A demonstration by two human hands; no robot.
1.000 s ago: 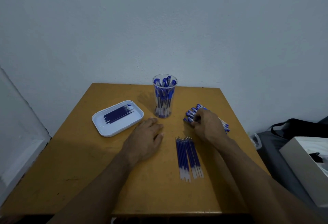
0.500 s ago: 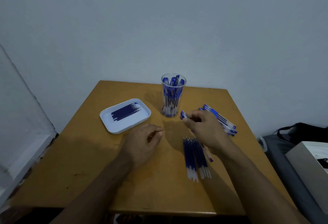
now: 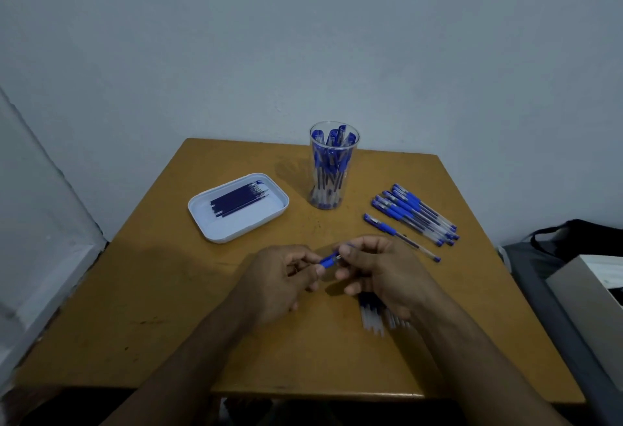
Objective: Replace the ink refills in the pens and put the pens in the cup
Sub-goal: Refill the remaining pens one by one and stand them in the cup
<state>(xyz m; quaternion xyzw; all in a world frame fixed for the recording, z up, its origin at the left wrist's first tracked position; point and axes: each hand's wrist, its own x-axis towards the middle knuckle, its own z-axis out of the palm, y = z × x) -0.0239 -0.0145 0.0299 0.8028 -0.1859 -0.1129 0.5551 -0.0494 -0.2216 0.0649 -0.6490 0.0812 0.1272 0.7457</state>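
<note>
Wooden table (image 3: 168,290), left hand (image 3: 279,279) and right hand (image 3: 381,267) both pinching one blue pen (image 3: 328,260) — cup (image 3: 333,169) behind

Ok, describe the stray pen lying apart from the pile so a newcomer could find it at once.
Start at the clear cup of pens at the back of the wooden table. To its right lies a pile of blue pens. The stray pen is just in front of that pile, nearest the right hand. It lies alone with bare table around it, while the others lie packed side by side.
</note>
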